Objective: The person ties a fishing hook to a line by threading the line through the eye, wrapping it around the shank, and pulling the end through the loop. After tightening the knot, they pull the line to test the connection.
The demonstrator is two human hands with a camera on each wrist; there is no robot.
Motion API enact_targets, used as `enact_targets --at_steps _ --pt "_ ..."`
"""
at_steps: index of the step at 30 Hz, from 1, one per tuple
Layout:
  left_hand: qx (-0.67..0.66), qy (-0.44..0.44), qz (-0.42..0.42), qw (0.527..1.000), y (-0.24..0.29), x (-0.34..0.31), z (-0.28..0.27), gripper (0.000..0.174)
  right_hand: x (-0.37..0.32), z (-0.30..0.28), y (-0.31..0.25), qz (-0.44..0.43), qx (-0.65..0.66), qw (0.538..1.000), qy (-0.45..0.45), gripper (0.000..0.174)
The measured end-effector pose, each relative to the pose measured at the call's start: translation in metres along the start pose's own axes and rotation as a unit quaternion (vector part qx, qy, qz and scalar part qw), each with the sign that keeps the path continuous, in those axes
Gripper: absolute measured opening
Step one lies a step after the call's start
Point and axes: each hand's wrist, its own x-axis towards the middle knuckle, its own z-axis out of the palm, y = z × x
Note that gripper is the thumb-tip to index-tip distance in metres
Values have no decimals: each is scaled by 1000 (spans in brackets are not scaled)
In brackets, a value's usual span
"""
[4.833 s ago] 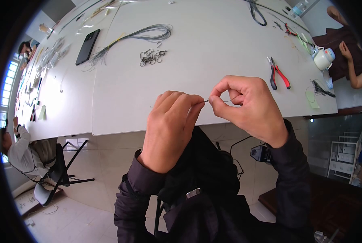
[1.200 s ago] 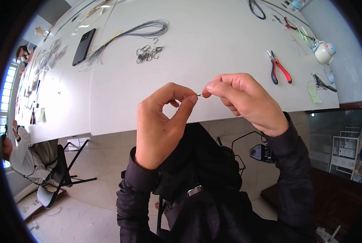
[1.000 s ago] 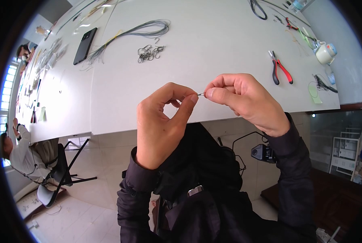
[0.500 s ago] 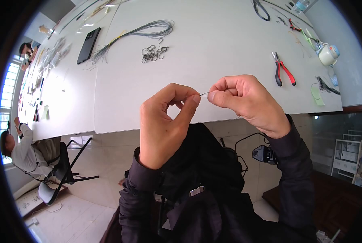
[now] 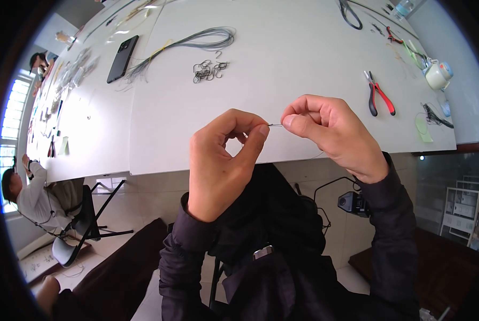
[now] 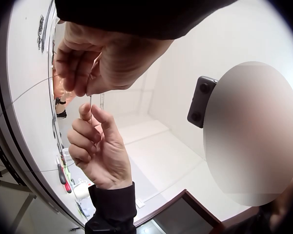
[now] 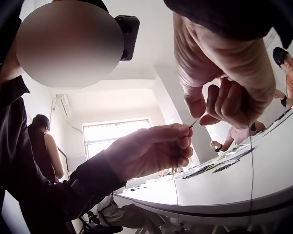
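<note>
Over the table's front edge, both hands meet at a thin grey line [image 5: 275, 125] with a short dark part near the left fingertips. My left hand [image 5: 223, 160] pinches its left end between thumb and forefinger; what lies inside the pinch is hidden. The right hand [image 5: 333, 128] pinches the line just to the right, thumb against curled forefinger, a short stretch showing between the hands. In the left wrist view, the line [image 6: 91, 102] runs straight between both sets of fingertips. Loose line [image 7: 252, 170] hangs below the right hand in the right wrist view.
Beyond the hands on the white table [image 5: 250, 96] lie a pile of fish hooks [image 5: 209, 71], a bundle of grey lines [image 5: 207, 37] and a phone [image 5: 123, 59]. Red-and-black pliers [image 5: 378, 95] lie at right, near a white bottle [image 5: 438, 76]. Another person [image 5: 33, 187] sits at left.
Since the oldest frame, the left hand has turned its thumb side up. Lately the fingertips have drawn slightly apart, showing more line. Someone's dark-clothed leg has come in at lower left.
</note>
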Motion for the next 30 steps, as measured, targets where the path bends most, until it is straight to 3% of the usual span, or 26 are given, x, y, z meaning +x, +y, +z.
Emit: enact_targets --at_steps 19,30 --pt "19 -40 -20 999 3 -1 -7 8 6 0 6 -83 -25 996 9 22" --pt "-10 -33 -23 999 7 -1 -7 6 0 -3 -2 -54 -37 998 -22 14"
